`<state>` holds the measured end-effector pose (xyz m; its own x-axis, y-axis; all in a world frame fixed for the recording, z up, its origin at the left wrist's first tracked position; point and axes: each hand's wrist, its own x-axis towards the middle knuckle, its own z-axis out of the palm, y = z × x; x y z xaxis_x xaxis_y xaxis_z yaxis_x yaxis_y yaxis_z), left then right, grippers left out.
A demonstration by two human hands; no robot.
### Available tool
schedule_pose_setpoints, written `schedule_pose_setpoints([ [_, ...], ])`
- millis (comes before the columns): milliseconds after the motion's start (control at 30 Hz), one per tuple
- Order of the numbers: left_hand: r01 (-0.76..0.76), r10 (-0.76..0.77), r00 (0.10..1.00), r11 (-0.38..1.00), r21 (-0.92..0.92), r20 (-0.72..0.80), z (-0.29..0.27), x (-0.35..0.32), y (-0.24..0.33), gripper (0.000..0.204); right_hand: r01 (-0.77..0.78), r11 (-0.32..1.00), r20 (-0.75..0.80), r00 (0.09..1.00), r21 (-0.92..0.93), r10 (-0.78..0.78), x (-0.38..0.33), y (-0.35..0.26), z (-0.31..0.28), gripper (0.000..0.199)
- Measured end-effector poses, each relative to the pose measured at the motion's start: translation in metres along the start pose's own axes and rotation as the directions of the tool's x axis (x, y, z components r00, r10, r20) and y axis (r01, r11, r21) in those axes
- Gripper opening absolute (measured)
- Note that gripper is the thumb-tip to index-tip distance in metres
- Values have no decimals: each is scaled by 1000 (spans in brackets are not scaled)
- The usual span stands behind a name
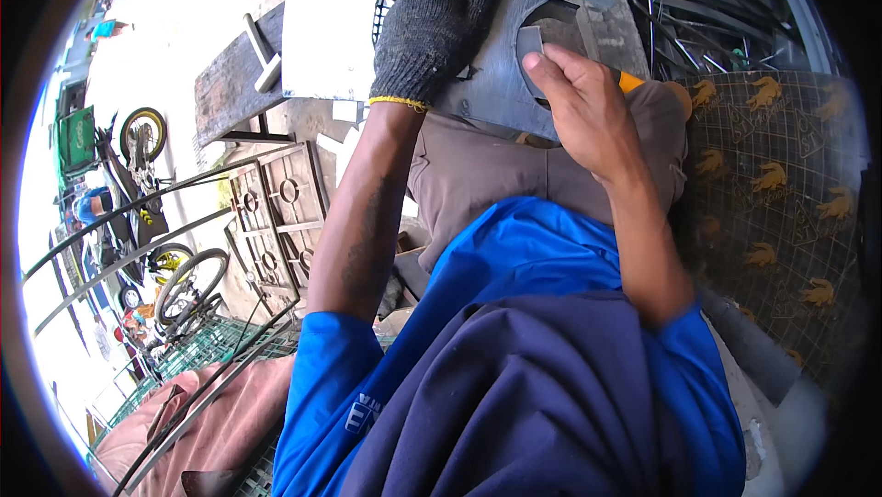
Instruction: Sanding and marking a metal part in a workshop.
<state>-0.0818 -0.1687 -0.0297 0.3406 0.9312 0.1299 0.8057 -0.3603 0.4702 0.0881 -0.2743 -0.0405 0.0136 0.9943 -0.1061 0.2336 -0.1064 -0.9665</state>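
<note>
A shiny sheet-metal panel with large cut-out holes lies in front of me, its near edge over my lap. My left hand, in a dark grey knitted glove with a yellow cuff, is closed on the panel at its left hole. The thumb points away, and the other fingertips are hidden. Black mesh shows beside the glove. My bare right hand grips a flat file with a yellow handle. The file's grey end stands at the rim of the right-hand hole; whether it touches the metal cannot be told.
At left are a wooden board with a T-shaped metal piece, a metal grille, and a motorcycle. Metal rods and tools lie at far right, above a dark patterned sheet. Reddish cloth lies at lower left.
</note>
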Motion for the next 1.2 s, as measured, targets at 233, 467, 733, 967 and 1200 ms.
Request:
schedule_pose_setpoints([
  [233, -46, 46, 999, 998, 52, -1, 2, 3, -5, 61, -20, 999, -50, 999, -46, 17, 7, -4, 12, 41],
  [467, -70, 71, 997, 996, 62, -23, 6, 1, -6, 61, -6, 993, -54, 999, -119, -1, 3, -9, 8, 40],
  [733, -72, 76, 995, 996, 58, -62, 6, -3, -1, 60, -21, 991, -47, 999, -132, 15, -2, -8, 5, 40],
  [967, -105, 108, 992, 993, 47, -72, 8, -6, -6, 60, 10, 992, 0, 1000, -129, -10, 1, 6, -2, 38],
  [1200, -152, 153, 987, 988, 34, -40, 12, -10, -10, 49, -377, 751, 340, 916, 542, 214, 20, 38, -10, 19],
])
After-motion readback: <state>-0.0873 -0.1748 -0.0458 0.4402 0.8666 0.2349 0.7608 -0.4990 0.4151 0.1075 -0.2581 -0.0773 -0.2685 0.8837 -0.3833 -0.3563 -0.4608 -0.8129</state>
